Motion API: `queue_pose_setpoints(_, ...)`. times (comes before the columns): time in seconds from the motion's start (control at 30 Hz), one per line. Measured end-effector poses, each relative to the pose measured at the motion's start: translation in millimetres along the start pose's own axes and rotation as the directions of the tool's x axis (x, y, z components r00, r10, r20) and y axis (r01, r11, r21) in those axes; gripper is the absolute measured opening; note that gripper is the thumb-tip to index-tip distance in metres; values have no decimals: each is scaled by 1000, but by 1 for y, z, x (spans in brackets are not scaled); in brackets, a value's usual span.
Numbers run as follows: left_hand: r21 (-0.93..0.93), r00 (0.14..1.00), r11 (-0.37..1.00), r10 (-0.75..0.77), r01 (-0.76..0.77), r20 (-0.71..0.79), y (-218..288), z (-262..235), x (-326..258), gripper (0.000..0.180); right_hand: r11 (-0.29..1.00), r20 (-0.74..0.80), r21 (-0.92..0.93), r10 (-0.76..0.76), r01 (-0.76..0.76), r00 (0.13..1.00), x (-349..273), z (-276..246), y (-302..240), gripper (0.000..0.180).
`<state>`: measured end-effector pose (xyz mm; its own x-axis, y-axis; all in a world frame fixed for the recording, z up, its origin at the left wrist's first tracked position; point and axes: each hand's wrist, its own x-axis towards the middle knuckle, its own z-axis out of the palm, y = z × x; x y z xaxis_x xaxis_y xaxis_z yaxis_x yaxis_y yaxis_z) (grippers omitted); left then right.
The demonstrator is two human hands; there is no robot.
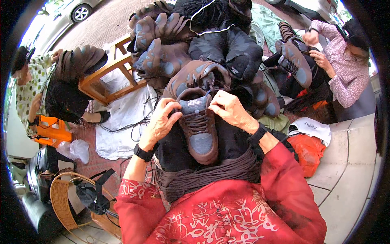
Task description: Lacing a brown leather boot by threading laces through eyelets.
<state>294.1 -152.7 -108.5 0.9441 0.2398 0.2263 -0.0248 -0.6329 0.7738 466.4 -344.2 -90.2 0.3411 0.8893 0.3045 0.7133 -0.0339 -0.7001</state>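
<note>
A brown and blue-grey lace-up shoe [201, 140] rests on my lap, its toe pointing toward me. Dark laces cross its front, and a printed tongue stands up at the opening. My left hand [162, 118] pinches the shoe's collar edge on the left, thumb and fingers together. On the other side, my right hand [229, 106] is closed at the collar near the top eyelets; whether a lace end is between its fingertips I cannot tell. Just beyond lies another brown shoe [178, 79]. A thick bundle of dark laces [211, 175] lies across my lap.
Ahead rises a heap of brown shoes [162, 59] and black shoes [227, 49]. A wooden stool frame [107, 87] stands left. One person [30, 87] sits at left, another [349, 69] at right handling a shoe. A wicker chair [61, 199] and a red bag [306, 154] flank me.
</note>
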Motion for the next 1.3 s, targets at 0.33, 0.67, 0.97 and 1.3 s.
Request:
queue_pose_setpoints(0.33, -216, 963, 943, -267, 251, -44, 3, -7, -19, 30, 990, 139, -140, -10, 30, 990, 7, -20, -3, 16)
queue_pose_setpoints(0.67, 68, 833, 831, -553, 551, 6, -52, -90, -144, 16, 945, 154, -215, 284, -248, 946, -64, -161, 18, 13)
queue_pose_setpoints(0.97, 571, 933, 750, -176, 333, -313, -96, -73, -164, 13, 520, -187, -845, -75, -121, 980, -104, -138, 19, 5)
queue_pose_setpoints(1.3, 337, 866, 813, -364, 475, -344, -145, -68, -69, 14, 508, -157, -856, -88, -91, 984, -47, -33, 67, 10)
